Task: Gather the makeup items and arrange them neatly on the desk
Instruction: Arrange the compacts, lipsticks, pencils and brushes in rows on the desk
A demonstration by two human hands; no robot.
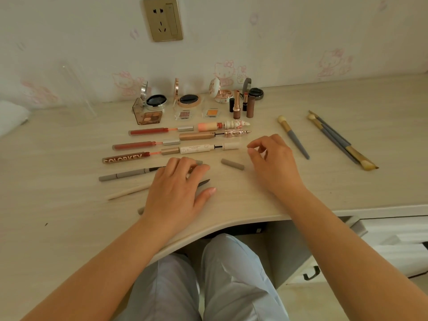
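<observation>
The grey cap [232, 164] is seen lying just left of the loosely curled, empty right hand [274, 162], its long axis running crosswise, while the pens [129, 174] are pressed flat under the spread left hand [179, 189].

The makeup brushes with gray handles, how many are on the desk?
3. One brush lies alone right of the right hand; two brushes lie together farther right. None seems hidden.

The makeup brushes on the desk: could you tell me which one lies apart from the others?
The short brush nearest the right hand; the others lie bunched together.
</observation>
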